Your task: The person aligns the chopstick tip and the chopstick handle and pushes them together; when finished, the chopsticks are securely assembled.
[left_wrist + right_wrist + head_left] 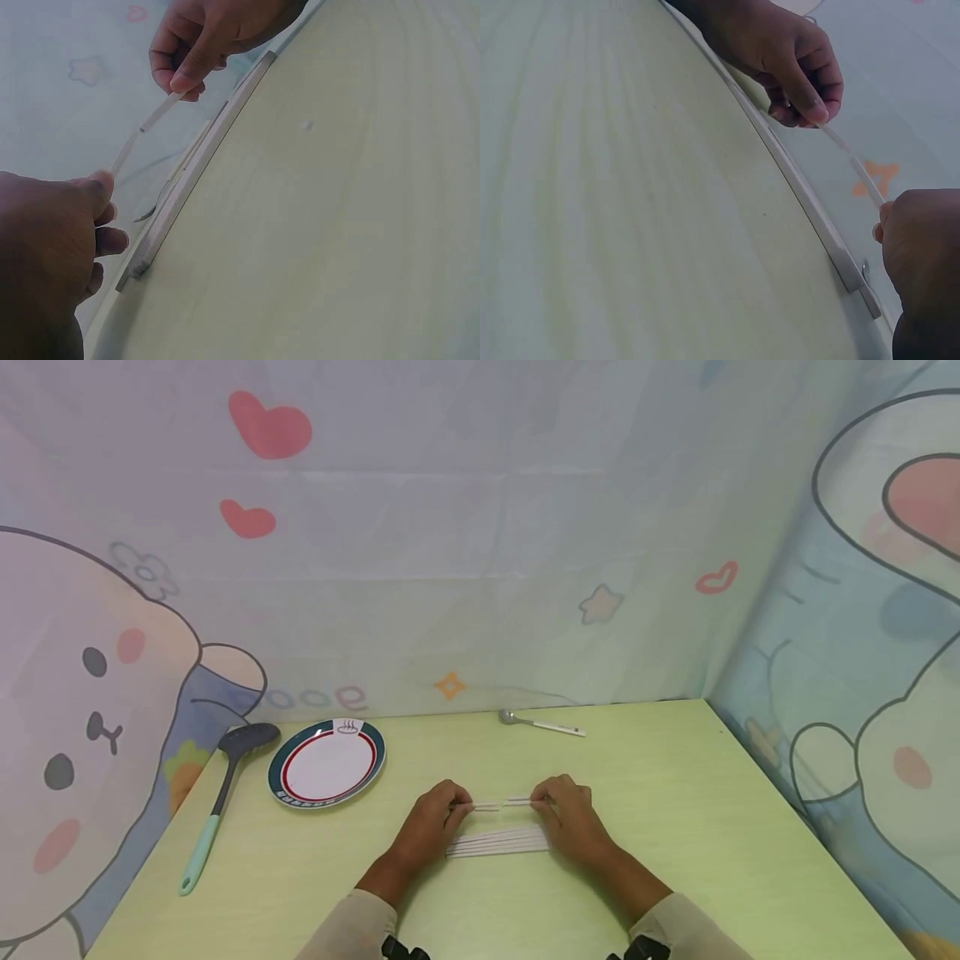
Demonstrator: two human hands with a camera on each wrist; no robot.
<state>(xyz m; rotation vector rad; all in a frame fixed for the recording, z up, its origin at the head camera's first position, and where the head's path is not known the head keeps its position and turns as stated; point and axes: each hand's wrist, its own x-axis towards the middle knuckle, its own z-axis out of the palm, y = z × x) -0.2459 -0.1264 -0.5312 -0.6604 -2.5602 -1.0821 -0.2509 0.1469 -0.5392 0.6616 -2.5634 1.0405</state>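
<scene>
My left hand pinches a short, thin white stick piece between thumb and fingertips. Opposite it, my right hand pinches another such piece. The inner ends of the two pieces face each other, a small gap apart in the head view. In the left wrist view the right piece has a dark spot at its end, and the left piece looks translucent. Below both hands, several long pale sticks lie side by side on the table; the hands cover their ends.
To the left lie a white plate with a dark green rim and a black ladle with a mint handle. A small spoon with a white handle rests near the table's back edge. Printed cloth hangs behind the table.
</scene>
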